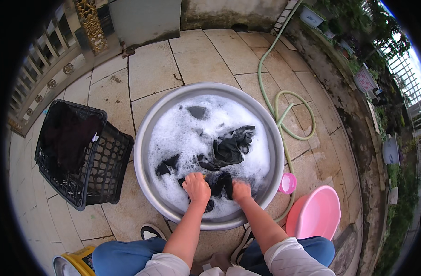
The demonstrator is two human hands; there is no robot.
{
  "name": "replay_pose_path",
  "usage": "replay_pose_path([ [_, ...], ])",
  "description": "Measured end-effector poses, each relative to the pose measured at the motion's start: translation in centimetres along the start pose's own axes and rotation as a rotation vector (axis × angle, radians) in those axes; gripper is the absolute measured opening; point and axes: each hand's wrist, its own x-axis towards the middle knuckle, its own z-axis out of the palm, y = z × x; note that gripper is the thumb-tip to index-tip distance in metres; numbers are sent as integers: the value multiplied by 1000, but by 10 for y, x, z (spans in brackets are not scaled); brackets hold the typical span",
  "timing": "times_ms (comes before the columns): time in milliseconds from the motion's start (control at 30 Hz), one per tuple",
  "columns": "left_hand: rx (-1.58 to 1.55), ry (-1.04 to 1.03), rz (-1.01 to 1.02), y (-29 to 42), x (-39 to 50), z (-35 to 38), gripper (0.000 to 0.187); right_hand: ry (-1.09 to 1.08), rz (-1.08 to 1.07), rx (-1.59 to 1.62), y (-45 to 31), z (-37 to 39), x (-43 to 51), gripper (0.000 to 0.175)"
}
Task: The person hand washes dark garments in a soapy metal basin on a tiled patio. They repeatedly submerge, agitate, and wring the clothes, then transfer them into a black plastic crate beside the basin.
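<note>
A large round metal basin [140, 151] of sudsy water [210, 107] stands on the paving before me. Wet dark cloth [227, 151] rises from the foam at its middle, with smaller dark patches at the left. Near the basin's front, my left hand [197, 186] is closed on dark cloth, a small yellow-orange bit showing beside its fingers. To its right, my right hand [241, 190] grips the end of a bunched black piece of cloth [225, 184] that lies between both hands. The fingertips of both hands are partly hidden by cloth and foam.
At the left, dark clothes [70, 134] lie on a black plastic crate [110, 165]. A green hose [262, 76] coils at the right, near a small pink cup [287, 183] and a pink plastic tub [321, 214]. A yellow bucket [80, 257] stands at lower left.
</note>
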Motion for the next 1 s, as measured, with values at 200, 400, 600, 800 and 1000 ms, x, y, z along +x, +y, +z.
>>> replay_pose_path([
  [200, -224, -478, -293, 19, 2, 16, 42, 434, 552, 1126, -16, -1, 14, 40],
  [400, -1506, -827, -1164, -5, 15, 25, 37, 291, 227, 800, -113, -59, -34, 43],
  [600, -1555, -456, -1198, -20, -8, 48, 33, 278, 287, 534, -110, -70, -19, 55],
  [800, -1193, -509, -1232, -7, -18, 66, 43, 122, 359, 471, -29, -45, 14, 59],
  [1000, -1345, -438, -1141, -23, -9, 51, 37, -99, 16, 220, -18, -21, 7, 58],
])
